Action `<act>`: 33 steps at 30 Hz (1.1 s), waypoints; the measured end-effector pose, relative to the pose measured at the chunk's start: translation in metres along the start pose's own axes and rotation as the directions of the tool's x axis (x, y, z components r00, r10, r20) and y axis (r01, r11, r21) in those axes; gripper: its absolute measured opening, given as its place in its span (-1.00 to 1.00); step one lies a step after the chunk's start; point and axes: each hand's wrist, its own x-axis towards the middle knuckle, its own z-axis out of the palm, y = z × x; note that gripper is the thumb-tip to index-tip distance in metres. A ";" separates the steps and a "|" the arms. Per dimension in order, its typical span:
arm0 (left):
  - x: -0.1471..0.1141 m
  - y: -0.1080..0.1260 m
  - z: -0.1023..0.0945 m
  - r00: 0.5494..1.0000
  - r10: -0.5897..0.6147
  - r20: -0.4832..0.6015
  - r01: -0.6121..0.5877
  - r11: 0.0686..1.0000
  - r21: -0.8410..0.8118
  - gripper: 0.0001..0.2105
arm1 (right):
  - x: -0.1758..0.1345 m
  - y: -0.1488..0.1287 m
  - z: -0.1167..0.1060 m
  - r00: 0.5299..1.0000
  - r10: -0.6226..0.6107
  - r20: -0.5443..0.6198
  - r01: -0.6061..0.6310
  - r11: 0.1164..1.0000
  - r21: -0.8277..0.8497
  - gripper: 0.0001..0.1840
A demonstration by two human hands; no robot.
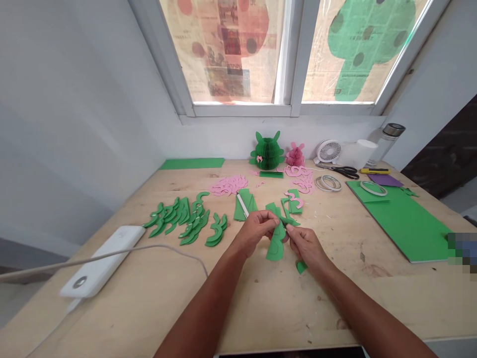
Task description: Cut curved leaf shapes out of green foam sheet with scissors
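A piece of green paper [276, 244] with a curved outline drawn on it hangs over the table, pinched between the thumb and fingers of my left hand [259, 227]. My right hand [305, 244] is closed close beside it; a small dark thing shows at its fingertips, too hidden to name. Just behind my left hand, a white pen [242, 205] lies on folded green paper [250, 200]. Green paper offcuts and a pink curved cutout [296, 200] lie beyond my right hand. A small green scrap [301, 267] is below it.
Green curved cutouts [194, 226] lie in piles at left, near a white power bank [102, 261] with a cable. Pink cutouts [229, 185], a green honeycomb paper figure [267, 151], a fan [328, 150], black-handled scissors [346, 172] and tape rolls [331, 183] sit farther back. Green sheets [406, 219] lie right.
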 end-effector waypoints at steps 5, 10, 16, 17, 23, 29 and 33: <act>0.000 0.001 0.001 1.000 0.003 0.008 -0.003 1.000 0.009 -0.86 | 0.000 0.000 0.000 1.000 0.005 -0.002 -0.005 1.000 0.002 -0.43; -0.001 0.001 0.001 1.000 -0.005 0.013 0.005 1.000 0.031 -0.86 | 0.001 0.004 0.000 1.000 -0.001 -0.012 0.001 1.000 -0.005 -0.43; -0.001 0.002 0.002 1.000 -0.004 0.000 0.004 1.000 0.021 -0.87 | 0.001 0.005 0.000 1.000 -0.001 -0.011 0.001 1.000 -0.008 -0.42; -0.001 0.002 0.002 1.000 -0.003 0.000 0.003 1.000 0.019 -0.87 | 0.001 0.005 0.000 1.000 -0.001 -0.010 0.001 1.000 -0.006 -0.42; -0.002 0.002 0.003 1.000 -0.014 0.018 0.014 1.000 0.020 -0.87 | 0.001 0.005 0.000 1.000 0.001 -0.014 0.000 1.000 0.008 -0.44; -0.001 0.000 0.002 1.000 -0.008 -0.002 0.008 1.000 0.015 -0.85 | 0.002 0.006 -0.003 0.997 0.022 -0.070 -0.017 0.997 0.079 -0.46; 0.000 -0.001 0.003 1.000 0.001 -0.029 -0.001 1.000 -0.001 -0.85 | 0.004 0.010 -0.005 0.996 -0.018 -0.086 0.030 0.990 0.139 -0.48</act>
